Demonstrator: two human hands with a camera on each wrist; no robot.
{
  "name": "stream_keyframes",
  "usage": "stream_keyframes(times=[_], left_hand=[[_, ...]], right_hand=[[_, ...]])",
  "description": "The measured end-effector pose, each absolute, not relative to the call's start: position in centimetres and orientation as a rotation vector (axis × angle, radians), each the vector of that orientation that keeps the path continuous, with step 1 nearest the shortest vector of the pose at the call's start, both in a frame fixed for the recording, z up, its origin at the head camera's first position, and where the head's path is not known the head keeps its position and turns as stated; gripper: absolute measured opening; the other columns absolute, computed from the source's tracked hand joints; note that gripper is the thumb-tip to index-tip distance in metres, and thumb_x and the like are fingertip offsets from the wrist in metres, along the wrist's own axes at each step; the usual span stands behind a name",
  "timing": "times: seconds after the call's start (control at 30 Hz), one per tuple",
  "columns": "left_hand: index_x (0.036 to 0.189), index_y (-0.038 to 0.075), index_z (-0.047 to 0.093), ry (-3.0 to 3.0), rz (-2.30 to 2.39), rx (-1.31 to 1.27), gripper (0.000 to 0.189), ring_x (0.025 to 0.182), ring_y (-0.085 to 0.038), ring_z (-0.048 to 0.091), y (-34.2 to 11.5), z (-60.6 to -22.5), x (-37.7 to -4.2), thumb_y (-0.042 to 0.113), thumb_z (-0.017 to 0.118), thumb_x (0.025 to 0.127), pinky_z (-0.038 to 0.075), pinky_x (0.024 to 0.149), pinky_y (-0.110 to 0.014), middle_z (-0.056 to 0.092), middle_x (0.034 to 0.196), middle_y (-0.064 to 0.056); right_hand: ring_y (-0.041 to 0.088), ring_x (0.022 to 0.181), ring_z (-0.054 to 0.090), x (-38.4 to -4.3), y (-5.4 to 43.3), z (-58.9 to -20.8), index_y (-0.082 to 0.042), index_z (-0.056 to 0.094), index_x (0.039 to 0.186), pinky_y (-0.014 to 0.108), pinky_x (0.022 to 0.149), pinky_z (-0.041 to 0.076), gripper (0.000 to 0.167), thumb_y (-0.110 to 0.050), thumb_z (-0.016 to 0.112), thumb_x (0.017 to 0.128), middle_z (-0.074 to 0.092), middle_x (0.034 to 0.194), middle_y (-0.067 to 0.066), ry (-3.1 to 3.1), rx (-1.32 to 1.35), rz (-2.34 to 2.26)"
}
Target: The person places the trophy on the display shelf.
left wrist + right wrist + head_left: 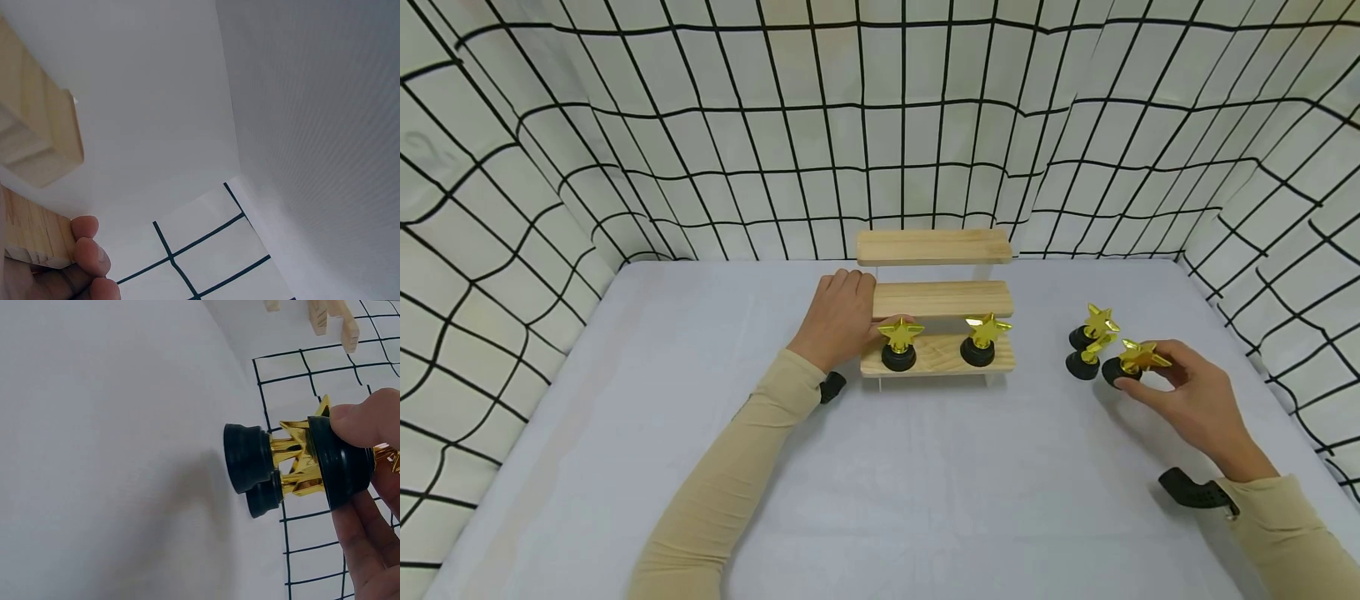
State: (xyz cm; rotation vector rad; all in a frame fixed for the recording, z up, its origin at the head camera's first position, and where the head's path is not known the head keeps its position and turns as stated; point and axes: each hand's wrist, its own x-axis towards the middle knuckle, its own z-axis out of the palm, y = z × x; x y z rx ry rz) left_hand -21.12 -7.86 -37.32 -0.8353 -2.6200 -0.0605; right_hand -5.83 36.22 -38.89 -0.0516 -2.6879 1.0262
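Observation:
A three-tier wooden display stand [943, 300] stands at the back middle of the table. My left hand [842, 312] grips its middle plank by the left end; in the left wrist view the fingertips [92, 255] curl round that wood. Two gold star trophies with black bases, a left one [900, 343] and a right one [982, 340], stand on the bottom plank. At the right, my right hand [1195, 400] pinches another star trophy [1135, 360], thumb on its black base [340, 464]. Just behind it stand two more star trophies, a nearer one [1084, 362] and a farther one [1093, 327].
A white cloth covers the table [925, 483]. Black-and-white grid curtains [737, 133] rise at the back and both sides, close behind the stand. A black strap piece [1197, 490] hangs at the right wrist.

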Motion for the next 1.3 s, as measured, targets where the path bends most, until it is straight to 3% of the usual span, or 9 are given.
stream_keyframes(times=[0.73,1.3], left_hand=[[0.110,-0.002,0.059,-2.600,-0.062,-0.844,0.064,0.091,-0.031,0.056,-7.9,-37.5,-21.2,0.060,0.061,0.097,0.045,0.083,-0.042,0.065,0.097,-0.015],[0.111,-0.002,0.059,-2.596,-0.070,-0.841,0.062,0.091,-0.031,0.057,-7.9,-37.4,-21.2,0.058,0.063,0.097,0.045,0.083,-0.042,0.065,0.098,-0.015]], right_hand=[[-0.021,0.095,0.054,-6.6,35.4,-36.5,-0.003,0.066,0.118,-0.007,0.090,0.038,0.050,0.000,0.090,0.074,0.056,0.104,-0.032,-2.592,0.060,0.991],[-0.021,0.096,0.054,-7.3,35.0,-34.5,-0.002,0.067,0.117,-0.007,0.091,0.037,0.050,0.003,0.090,0.073,0.056,0.108,-0.038,-2.593,0.133,0.943]])
